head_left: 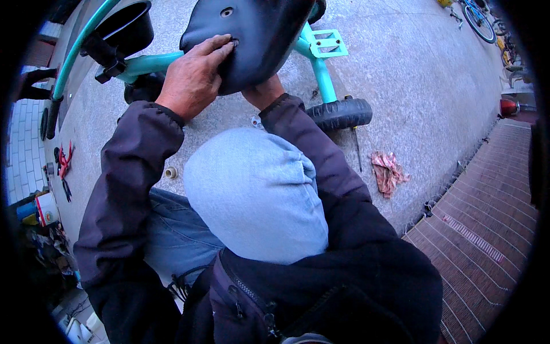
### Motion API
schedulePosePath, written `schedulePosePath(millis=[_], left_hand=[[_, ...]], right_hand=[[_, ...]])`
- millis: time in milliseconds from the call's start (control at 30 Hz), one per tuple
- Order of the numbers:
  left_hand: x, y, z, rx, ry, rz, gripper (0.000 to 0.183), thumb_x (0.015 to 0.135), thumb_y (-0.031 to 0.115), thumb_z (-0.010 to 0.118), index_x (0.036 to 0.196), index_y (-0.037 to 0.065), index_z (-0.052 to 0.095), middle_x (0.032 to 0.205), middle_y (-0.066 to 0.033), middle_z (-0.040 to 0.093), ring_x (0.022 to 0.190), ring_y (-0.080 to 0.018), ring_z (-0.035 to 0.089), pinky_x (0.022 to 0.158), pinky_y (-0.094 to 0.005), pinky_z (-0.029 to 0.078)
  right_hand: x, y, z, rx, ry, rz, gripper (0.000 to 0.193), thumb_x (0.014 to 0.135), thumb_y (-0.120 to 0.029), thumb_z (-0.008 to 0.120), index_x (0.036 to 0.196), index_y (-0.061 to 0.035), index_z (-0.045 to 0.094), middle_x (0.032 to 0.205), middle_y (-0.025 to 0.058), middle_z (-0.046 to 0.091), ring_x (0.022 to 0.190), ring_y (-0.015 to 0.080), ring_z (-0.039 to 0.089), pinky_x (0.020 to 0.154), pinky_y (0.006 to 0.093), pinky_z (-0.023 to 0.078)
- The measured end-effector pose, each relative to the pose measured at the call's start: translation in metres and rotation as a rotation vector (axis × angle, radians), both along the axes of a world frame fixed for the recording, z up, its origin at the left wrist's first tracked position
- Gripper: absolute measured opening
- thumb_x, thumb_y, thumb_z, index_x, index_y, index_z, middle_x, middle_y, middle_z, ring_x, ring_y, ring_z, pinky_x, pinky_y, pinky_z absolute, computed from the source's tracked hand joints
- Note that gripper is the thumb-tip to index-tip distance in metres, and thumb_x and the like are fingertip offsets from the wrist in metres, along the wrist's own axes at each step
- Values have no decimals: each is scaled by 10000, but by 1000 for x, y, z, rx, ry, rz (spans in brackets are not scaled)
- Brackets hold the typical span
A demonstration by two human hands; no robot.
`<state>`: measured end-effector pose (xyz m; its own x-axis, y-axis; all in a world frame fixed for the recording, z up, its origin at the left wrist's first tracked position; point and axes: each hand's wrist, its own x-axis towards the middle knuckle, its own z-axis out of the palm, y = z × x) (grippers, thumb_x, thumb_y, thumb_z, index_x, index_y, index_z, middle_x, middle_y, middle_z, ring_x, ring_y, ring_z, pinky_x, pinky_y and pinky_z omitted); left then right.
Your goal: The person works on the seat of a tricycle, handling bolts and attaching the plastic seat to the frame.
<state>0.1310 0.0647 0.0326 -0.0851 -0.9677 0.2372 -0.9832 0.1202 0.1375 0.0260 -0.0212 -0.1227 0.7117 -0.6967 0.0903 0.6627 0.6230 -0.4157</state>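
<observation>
A black moulded plastic seat (258, 46) with a hole in its face is tilted up in front of me. It stands beside a turquoise tubular frame (154, 63) with a black wheel (342, 113). My left hand (195, 74) rests on the seat's left side. Its finger ends are pressed close together at a second small spot on the face, and whatever they hold there is too small to name. My right hand (264, 93) reaches under the seat's lower edge. The seat hides its fingers.
A black cup-shaped holder (127, 28) is clamped to the frame at left. Red-handled pliers (65, 160) lie at far left. A screwdriver (358, 150) and a crumpled pinkish rag (388, 173) are near the wheel. A brown slatted mat (487, 223) covers the right side.
</observation>
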Motion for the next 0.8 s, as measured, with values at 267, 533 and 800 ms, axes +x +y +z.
schedulePosePath(millis=[267,533,800], left_hand=[[-2,-3,1,3,5,-11,576,715,-80,513,1271,70,536,1352,-102,493,1170,-326,534,995,-387,443],[0,-1,2,6,5,-1,575,712,-79,513,1268,68,538,1353,-104,491,1167,-328,535,991,-389,445],[0,-1,0,7,12,-5,570,717,-76,515,1271,57,529,1353,-114,489,1158,-340,539,990,-394,445]], right_hand=[[4,-6,-28,-923,510,-467,477,777,-36,609,1242,-59,508,1251,142,543,1205,318,491,1035,392,381],[10,-8,-33,-1091,601,-603,469,768,-56,608,1228,-61,518,1205,147,564,1179,336,504,1019,404,392],[-4,6,-6,-774,347,-467,354,929,-232,551,1256,-102,511,1245,65,558,1170,214,525,1015,363,418]])
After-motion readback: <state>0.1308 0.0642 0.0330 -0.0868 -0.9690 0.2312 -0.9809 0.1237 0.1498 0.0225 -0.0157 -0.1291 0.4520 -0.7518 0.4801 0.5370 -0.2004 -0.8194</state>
